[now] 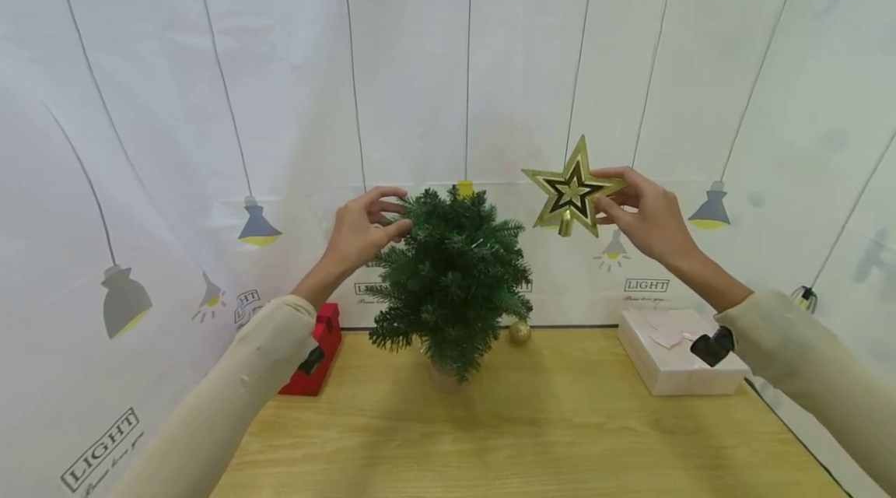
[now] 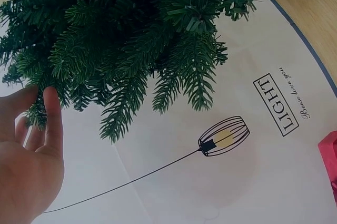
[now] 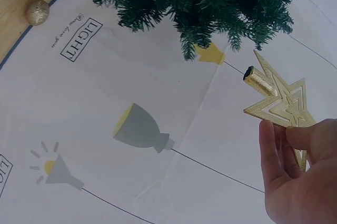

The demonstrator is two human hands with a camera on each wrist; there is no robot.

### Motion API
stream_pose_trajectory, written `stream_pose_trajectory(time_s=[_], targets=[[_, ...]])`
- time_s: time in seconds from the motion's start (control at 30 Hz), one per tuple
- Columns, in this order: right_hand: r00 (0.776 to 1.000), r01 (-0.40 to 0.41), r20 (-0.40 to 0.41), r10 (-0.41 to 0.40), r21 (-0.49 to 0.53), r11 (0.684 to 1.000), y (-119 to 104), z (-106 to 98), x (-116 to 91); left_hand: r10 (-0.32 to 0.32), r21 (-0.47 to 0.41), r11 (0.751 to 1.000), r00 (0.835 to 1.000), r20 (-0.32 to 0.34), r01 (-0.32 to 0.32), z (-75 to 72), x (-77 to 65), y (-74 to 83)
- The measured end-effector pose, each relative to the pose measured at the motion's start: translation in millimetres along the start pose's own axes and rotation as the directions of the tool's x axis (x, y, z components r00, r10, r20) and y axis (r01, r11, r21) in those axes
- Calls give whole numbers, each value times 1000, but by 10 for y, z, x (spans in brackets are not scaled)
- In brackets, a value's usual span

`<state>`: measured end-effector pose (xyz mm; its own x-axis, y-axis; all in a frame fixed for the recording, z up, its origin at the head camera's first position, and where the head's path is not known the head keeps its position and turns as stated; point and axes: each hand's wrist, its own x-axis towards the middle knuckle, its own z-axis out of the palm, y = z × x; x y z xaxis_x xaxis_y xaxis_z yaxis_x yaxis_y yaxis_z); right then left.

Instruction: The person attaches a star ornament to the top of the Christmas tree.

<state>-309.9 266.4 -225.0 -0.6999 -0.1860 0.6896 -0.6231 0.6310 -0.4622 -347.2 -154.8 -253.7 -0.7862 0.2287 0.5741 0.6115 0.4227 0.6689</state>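
A small green artificial Christmas tree [image 1: 455, 272] stands in a light pot [image 1: 448, 380] on the table. My right hand [image 1: 647, 214] pinches a gold star tree topper [image 1: 574, 191] by one of its points, to the right of the treetop. The star's hollow tube [image 3: 261, 81] points down in the head view. At the tree's upper left, my left hand [image 1: 360, 229] has its fingers loosely bent, thumb apart from them. In the left wrist view a sprig [image 2: 38, 113] shows between its fingertips [image 2: 51, 95] and thumb.
A gold ball ornament [image 1: 520, 331] lies behind the tree to its right. A red box [image 1: 325, 342] sits at the left, partly behind my sleeve, and a pale pink box [image 1: 672, 358] at the right. The wooden table [image 1: 532, 436] meets a lamp-printed backdrop [image 1: 420, 54].
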Motion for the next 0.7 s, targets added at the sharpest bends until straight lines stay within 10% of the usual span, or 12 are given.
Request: stream_pose_trajectory(time_s=[0.7], targets=[[998,63,-2,-63,77,995,-329,216,443,0,-10,1000,1000,3,0,-4,4,2]])
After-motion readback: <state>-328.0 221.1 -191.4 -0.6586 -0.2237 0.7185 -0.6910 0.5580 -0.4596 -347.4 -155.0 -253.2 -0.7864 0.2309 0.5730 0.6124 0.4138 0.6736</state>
